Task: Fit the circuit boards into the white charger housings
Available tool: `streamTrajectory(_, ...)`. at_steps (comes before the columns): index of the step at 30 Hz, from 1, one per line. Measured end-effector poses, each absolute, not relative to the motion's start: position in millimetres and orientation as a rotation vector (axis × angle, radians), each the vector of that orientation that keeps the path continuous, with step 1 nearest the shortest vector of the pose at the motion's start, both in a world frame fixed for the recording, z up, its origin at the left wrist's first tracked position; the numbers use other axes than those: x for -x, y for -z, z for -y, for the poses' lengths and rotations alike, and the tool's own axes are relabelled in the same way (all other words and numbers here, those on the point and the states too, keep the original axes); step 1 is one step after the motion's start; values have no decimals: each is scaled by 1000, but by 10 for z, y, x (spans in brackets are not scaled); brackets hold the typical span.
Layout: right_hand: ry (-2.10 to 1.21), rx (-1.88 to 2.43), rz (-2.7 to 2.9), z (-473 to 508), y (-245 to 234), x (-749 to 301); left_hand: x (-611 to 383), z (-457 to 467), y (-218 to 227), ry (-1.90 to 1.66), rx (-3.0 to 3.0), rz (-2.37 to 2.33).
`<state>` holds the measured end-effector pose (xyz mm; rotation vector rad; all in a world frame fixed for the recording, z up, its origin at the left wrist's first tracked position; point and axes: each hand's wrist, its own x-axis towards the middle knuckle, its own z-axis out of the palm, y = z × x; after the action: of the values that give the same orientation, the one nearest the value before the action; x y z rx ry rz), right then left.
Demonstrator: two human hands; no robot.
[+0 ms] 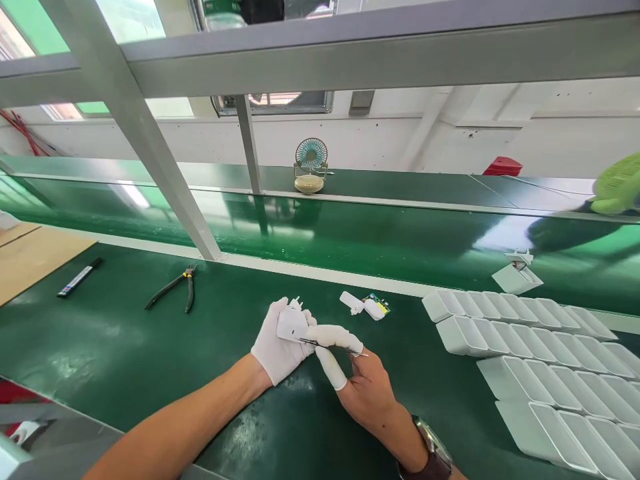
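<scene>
Charger [291, 325] and tweezers [307, 343] between pliers [176, 287] and shells [525, 337]

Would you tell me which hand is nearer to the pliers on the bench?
Left. The gloved left hand, holding a white adapter, is to the right of the pliers; the right hand, with tweezers, is farther right.

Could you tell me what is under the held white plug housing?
The gloved left hand cups the white plastic plug housing from below; metal tweezers in the right hand touch its lower edge. Its underside is hidden.
</scene>
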<state>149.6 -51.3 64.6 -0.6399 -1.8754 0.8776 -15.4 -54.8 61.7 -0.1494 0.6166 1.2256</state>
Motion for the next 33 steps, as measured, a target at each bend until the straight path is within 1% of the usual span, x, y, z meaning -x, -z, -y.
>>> streamTrajectory(3,-863,644,1877,516,-669,-1498,153,556,-586,-1205,170,-615)
streamTrajectory(7,-927,686,1850,546,-704,-1519,153,561,-588,-1167,172,-600)
streamTrajectory(14,-1245,695,1683,594,-694,-1538,182,560,-589,-1148,100,-558)
streamTrajectory(17,-1297,688,1630,578,-704,-1521,190,562,-603,-1163,74,-556)
streamTrajectory(22,-1183,777,1757,536,-755,-1516,183,563,-631,-1171,78,-551)
streamTrajectory(27,-987,756,1875,513,-786,-1522,182,567,-636,-1176,134,-584)
streamTrajectory(33,-882,669,1951,509,-717,-1512,187,562,-649,-1164,162,-599)
